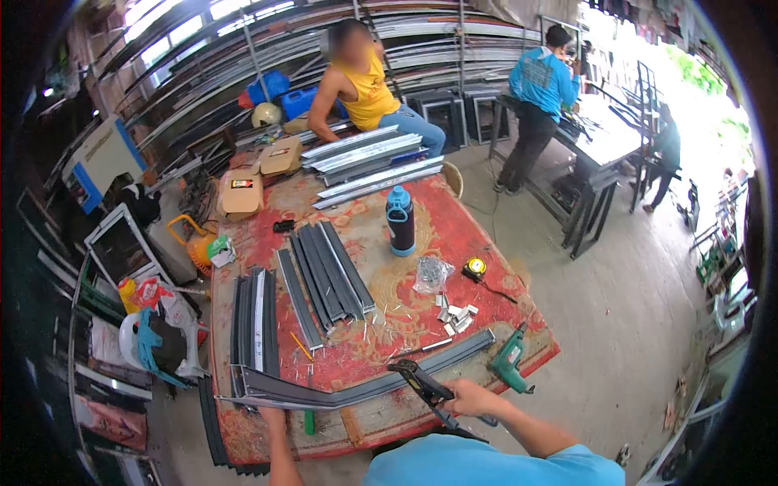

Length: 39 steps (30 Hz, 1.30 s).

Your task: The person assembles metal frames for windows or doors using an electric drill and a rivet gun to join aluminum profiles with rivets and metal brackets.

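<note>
My left hand (274,419) grips the lower left end of a long dark metal profile (373,390) that lies along the table's near edge and meets a second piece at an angle. My right hand (470,398) is closed round the handle of a black tool (423,382), whose head is over the profile. Right of it lies a green power drill (510,362). Beyond the profile are small metal brackets (459,317), a yellow pencil (301,346) and a green-handled screwdriver (309,421) close to my left hand.
The red table (389,300) also bears stacked dark profiles (328,271), a bottle (400,223), a tape measure (475,267), a plastic bag (432,274) and cardboard boxes (241,194). A person in yellow (365,89) sits behind; another in blue (545,81) stands at a workbench (604,130).
</note>
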Each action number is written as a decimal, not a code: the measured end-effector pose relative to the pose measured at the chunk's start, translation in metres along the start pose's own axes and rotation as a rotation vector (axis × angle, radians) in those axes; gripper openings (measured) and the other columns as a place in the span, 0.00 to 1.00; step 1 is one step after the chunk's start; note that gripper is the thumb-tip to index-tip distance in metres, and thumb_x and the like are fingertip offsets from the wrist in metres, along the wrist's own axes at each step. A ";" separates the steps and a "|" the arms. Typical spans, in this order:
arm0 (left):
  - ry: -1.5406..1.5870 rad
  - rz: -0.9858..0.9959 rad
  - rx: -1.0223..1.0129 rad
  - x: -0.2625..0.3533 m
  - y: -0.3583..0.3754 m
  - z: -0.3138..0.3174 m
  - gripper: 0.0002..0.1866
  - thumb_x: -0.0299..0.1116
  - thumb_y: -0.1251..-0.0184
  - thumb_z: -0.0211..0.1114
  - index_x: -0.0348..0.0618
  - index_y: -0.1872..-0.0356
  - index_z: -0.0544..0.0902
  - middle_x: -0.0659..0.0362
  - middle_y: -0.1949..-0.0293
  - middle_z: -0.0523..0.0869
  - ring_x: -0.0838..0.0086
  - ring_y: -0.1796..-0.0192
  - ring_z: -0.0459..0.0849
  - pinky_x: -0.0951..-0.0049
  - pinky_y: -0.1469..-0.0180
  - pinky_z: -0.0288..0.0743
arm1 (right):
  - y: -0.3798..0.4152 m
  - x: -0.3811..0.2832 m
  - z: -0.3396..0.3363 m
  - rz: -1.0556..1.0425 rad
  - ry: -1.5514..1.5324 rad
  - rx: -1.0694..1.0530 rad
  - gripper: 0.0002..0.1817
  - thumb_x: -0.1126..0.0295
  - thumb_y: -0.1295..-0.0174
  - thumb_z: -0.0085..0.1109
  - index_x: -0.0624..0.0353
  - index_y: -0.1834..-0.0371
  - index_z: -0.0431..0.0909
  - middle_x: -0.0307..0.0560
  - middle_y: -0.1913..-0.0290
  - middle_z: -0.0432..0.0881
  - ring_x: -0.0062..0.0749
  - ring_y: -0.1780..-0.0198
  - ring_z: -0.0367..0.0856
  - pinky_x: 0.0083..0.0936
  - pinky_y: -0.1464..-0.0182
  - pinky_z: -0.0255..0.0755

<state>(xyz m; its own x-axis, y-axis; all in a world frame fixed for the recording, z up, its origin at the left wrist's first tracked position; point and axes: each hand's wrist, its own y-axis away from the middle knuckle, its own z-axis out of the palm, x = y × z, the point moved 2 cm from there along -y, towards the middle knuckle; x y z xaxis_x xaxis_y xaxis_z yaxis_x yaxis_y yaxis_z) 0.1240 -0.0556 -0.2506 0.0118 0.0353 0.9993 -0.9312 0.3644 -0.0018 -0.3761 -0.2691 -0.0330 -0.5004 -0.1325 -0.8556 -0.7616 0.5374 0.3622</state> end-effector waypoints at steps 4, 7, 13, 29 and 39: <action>-0.146 -0.161 -0.156 0.044 0.095 -0.009 0.14 0.30 0.30 0.61 0.33 0.48 0.76 0.54 0.62 0.83 0.73 0.67 0.83 0.73 0.66 0.81 | -0.011 0.054 0.009 0.064 -0.163 -0.137 0.21 0.72 0.43 0.59 0.64 0.45 0.78 0.45 0.53 0.87 0.28 0.54 0.83 0.26 0.49 0.75; -0.339 -0.190 -0.069 0.074 0.152 0.007 0.13 0.27 0.31 0.62 0.32 0.49 0.76 0.56 0.69 0.82 0.73 0.70 0.82 0.74 0.69 0.80 | -0.013 0.059 0.008 0.034 -0.207 -0.164 0.20 0.73 0.43 0.60 0.67 0.45 0.78 0.48 0.53 0.86 0.26 0.54 0.83 0.25 0.49 0.76; -0.316 -0.471 -0.406 0.075 0.238 0.042 0.13 0.28 0.30 0.61 0.31 0.50 0.79 0.49 0.65 0.87 0.70 0.70 0.86 0.73 0.68 0.82 | 0.011 0.055 0.007 0.026 -0.231 -0.177 0.19 0.76 0.40 0.59 0.67 0.44 0.76 0.49 0.55 0.86 0.27 0.55 0.84 0.25 0.50 0.77; -0.245 -0.320 -0.873 0.041 0.292 0.108 0.13 0.32 0.29 0.61 0.33 0.51 0.82 0.55 0.65 0.88 0.77 0.69 0.84 0.75 0.64 0.78 | 0.312 -0.029 -0.121 -0.918 -0.095 2.028 0.30 0.70 0.32 0.52 0.61 0.27 0.59 0.50 0.25 0.60 0.43 0.28 0.65 0.32 0.53 0.85; -0.240 -0.154 -0.917 0.051 0.247 0.097 0.14 0.31 0.27 0.58 0.35 0.46 0.78 0.55 0.61 0.88 0.76 0.64 0.85 0.75 0.61 0.80 | 0.333 -0.057 -0.031 -0.909 -0.348 1.795 0.33 0.74 0.34 0.50 0.57 0.26 0.53 0.61 0.28 0.62 0.52 0.28 0.63 0.39 0.49 0.83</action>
<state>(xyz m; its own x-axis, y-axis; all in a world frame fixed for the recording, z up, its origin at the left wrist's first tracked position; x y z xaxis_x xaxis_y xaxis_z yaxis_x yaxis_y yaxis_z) -0.1410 -0.0541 -0.1968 -0.0596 -0.2276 0.9719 -0.2769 0.9392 0.2030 -0.6142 -0.1084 0.1476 -0.0388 -0.7661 -0.6416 0.5918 0.4997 -0.6325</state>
